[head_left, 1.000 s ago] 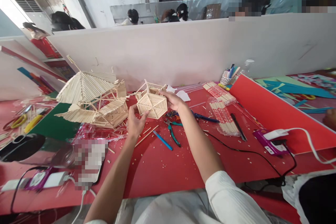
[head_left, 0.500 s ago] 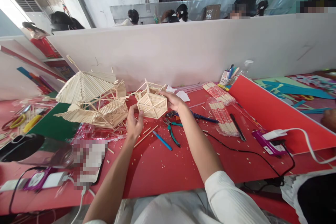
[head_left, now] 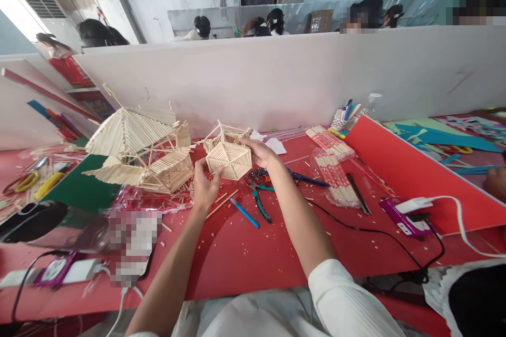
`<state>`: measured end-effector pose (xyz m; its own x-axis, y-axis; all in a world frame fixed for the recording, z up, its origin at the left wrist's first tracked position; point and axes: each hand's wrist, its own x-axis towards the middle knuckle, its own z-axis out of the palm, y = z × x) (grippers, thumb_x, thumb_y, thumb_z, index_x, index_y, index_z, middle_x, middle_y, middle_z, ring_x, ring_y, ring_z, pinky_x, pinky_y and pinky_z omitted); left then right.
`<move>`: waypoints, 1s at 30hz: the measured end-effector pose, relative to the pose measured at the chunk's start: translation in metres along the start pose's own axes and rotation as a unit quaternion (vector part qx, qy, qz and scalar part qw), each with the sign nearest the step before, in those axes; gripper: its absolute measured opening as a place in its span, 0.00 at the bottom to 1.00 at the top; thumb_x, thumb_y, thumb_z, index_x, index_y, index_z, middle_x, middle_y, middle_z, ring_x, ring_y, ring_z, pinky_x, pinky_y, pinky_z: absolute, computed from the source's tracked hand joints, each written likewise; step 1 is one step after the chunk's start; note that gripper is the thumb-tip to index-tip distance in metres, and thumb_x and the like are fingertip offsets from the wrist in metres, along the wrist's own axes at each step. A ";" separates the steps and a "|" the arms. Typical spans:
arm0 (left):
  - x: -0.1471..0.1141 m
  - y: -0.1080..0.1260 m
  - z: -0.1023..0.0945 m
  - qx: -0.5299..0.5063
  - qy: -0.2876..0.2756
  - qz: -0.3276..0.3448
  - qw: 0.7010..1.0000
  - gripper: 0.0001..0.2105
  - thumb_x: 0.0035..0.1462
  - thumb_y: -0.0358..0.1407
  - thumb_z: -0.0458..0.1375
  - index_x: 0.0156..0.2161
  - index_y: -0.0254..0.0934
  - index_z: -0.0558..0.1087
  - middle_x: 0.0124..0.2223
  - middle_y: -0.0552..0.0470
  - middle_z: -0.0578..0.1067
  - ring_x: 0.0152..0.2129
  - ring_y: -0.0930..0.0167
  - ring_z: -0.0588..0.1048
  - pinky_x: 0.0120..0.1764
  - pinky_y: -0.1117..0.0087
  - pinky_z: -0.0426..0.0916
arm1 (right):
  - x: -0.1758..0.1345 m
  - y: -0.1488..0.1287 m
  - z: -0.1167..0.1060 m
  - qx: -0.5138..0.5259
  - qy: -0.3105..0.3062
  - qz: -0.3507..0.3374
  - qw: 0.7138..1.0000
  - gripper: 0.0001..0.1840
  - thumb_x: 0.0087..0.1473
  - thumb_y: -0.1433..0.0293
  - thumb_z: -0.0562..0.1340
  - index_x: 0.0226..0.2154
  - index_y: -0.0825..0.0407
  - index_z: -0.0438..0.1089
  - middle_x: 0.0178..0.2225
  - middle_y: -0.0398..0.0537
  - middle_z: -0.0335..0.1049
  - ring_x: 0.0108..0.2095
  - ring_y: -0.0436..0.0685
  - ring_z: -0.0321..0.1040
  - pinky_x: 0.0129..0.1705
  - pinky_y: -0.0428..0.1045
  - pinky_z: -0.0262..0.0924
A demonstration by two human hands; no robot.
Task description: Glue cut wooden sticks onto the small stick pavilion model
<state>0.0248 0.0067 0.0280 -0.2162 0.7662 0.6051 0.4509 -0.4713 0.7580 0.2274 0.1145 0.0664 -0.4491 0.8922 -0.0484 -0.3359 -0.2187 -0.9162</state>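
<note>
Between my two hands is a hexagonal panel of thin wooden sticks (head_left: 229, 161), tilted so that its ribbed face shows. My left hand (head_left: 205, 187) grips its lower left edge, the thumb against the front. At the upper right edge, my right hand (head_left: 261, 154) has its fingers closed on the panel. Directly behind it stands an open stick frame (head_left: 222, 130); whether the two touch I cannot tell. To the left sits a larger stick model pavilion (head_left: 128, 134) with a ribbed roof. Below the hands lie a blue pen (head_left: 245, 213) and green-handled pliers (head_left: 260, 202).
Packs of wooden sticks (head_left: 336, 179) lie to the right, near a red board (head_left: 419, 179) and a purple power strip (head_left: 405, 216). A phone (head_left: 136, 245) and a dark-lidded bottle (head_left: 51, 226) are at left. A white partition (head_left: 276, 73) rises behind. Stick scraps litter the red table (head_left: 237, 268).
My left thumb has shifted a little along the front of the panel, and the left hand sits slightly further right. The right hand keeps its hold. The view has tipped slightly.
</note>
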 end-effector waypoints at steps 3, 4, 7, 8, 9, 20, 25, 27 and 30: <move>0.000 0.005 0.002 0.002 0.013 -0.008 1.000 0.24 0.58 0.50 0.66 0.50 0.37 0.66 0.45 0.47 0.73 0.40 0.64 0.74 0.45 0.61 0.70 | 0.000 0.000 0.002 0.001 -0.001 0.001 1.000 0.15 0.52 0.58 0.73 0.34 0.51 0.75 0.26 0.45 0.78 0.29 0.55 0.75 0.31 0.48 0.67; -0.001 0.006 0.002 0.002 0.017 -0.011 1.000 0.24 0.57 0.50 0.67 0.50 0.38 0.66 0.44 0.47 0.73 0.40 0.64 0.74 0.45 0.61 0.70 | 0.000 0.000 0.003 0.002 -0.001 0.002 1.000 0.15 0.51 0.58 0.73 0.33 0.52 0.75 0.26 0.45 0.78 0.29 0.55 0.75 0.31 0.48 0.67; -0.001 0.009 0.003 0.001 0.021 -0.019 1.000 0.25 0.56 0.50 0.68 0.49 0.38 0.65 0.44 0.48 0.72 0.40 0.64 0.73 0.44 0.61 0.70 | 0.000 0.000 0.005 0.001 -0.003 0.001 1.000 0.15 0.52 0.58 0.73 0.33 0.51 0.76 0.26 0.45 0.78 0.29 0.56 0.75 0.31 0.48 0.67; -0.001 0.010 0.003 0.000 0.021 -0.021 1.000 0.25 0.56 0.50 0.68 0.49 0.38 0.65 0.44 0.48 0.72 0.40 0.64 0.73 0.44 0.61 0.70 | 0.000 0.000 0.006 0.001 -0.004 0.001 1.000 0.15 0.52 0.58 0.73 0.34 0.51 0.76 0.26 0.45 0.78 0.29 0.56 0.75 0.31 0.47 0.67; -0.001 0.010 0.003 0.000 0.021 -0.022 1.000 0.25 0.56 0.50 0.68 0.49 0.38 0.65 0.44 0.48 0.72 0.40 0.64 0.73 0.44 0.61 0.70 | 0.000 0.000 0.006 0.000 -0.005 0.000 1.000 0.15 0.53 0.58 0.73 0.34 0.51 0.76 0.26 0.44 0.78 0.29 0.56 0.75 0.31 0.47 0.67; 0.000 -0.001 -0.002 0.021 -0.011 0.011 1.000 0.25 0.59 0.49 0.65 0.54 0.37 0.65 0.47 0.46 0.72 0.43 0.63 0.73 0.47 0.60 0.69 | -0.002 -0.001 0.006 -0.010 -0.005 -0.005 1.000 0.16 0.55 0.57 0.71 0.38 0.51 0.77 0.27 0.47 0.80 0.30 0.57 0.76 0.29 0.48 0.66; 0.001 -0.005 -0.006 0.039 -0.028 0.017 0.999 0.25 0.60 0.47 0.64 0.56 0.36 0.65 0.49 0.45 0.72 0.46 0.62 0.73 0.50 0.58 0.69 | -0.002 -0.002 0.008 -0.014 -0.004 -0.008 1.000 0.16 0.53 0.57 0.72 0.37 0.51 0.77 0.26 0.46 0.79 0.29 0.57 0.75 0.29 0.48 0.66; 0.002 -0.005 -0.007 0.041 -0.032 0.020 0.998 0.25 0.60 0.47 0.64 0.56 0.36 0.64 0.49 0.45 0.72 0.46 0.62 0.73 0.51 0.57 0.69 | -0.002 -0.001 0.009 -0.016 -0.003 -0.009 1.000 0.16 0.53 0.57 0.72 0.37 0.51 0.77 0.25 0.46 0.78 0.29 0.57 0.75 0.30 0.48 0.66; 0.003 -0.007 -0.009 0.041 -0.039 0.027 0.998 0.24 0.60 0.46 0.64 0.56 0.36 0.64 0.49 0.44 0.72 0.46 0.61 0.73 0.51 0.57 0.68 | -0.002 -0.001 0.008 -0.019 -0.001 -0.010 1.000 0.16 0.53 0.57 0.72 0.37 0.51 0.78 0.25 0.46 0.78 0.30 0.57 0.75 0.31 0.48 0.66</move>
<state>0.0136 0.0084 0.0267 -0.1239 0.7739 0.6211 0.5299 -0.4776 0.7008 0.2219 0.1095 0.0708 -0.4443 0.8954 -0.0288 -0.3138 -0.1857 -0.9312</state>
